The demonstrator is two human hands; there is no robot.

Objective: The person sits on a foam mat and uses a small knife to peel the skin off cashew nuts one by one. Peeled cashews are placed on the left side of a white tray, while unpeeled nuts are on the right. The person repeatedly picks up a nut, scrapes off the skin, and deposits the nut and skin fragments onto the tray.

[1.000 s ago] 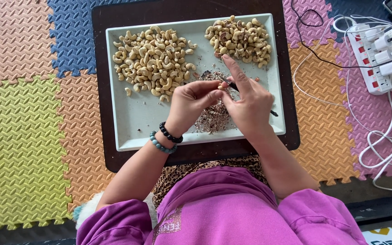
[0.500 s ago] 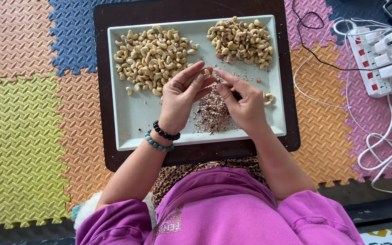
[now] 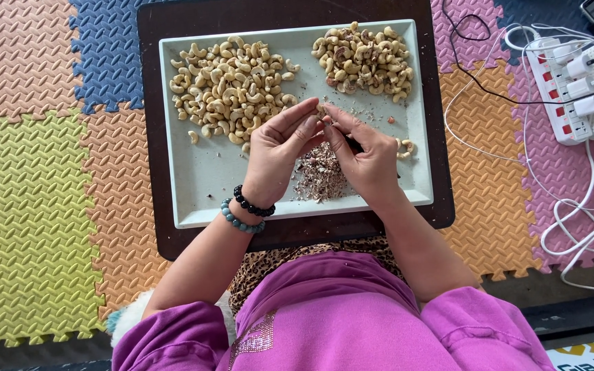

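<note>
Head view, two hands (image 3: 324, 148) pinching one cashew (image 3: 320, 110), two cashew piles (image 3: 232, 86).

Pushed-up magenta sleeves (image 3: 173, 330) — two bead bracelets (image 3: 245, 209), black and teal — on the left wrist.

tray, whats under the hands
A pile of brown skin flakes lies on the tray under the left hand and right hand. Anything beneath the palms is covered.

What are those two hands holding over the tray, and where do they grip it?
A single cashew nut, pinched between the fingertips of the left hand and right hand. The right hand also seems to hold a dark tool, mostly hidden.
</note>
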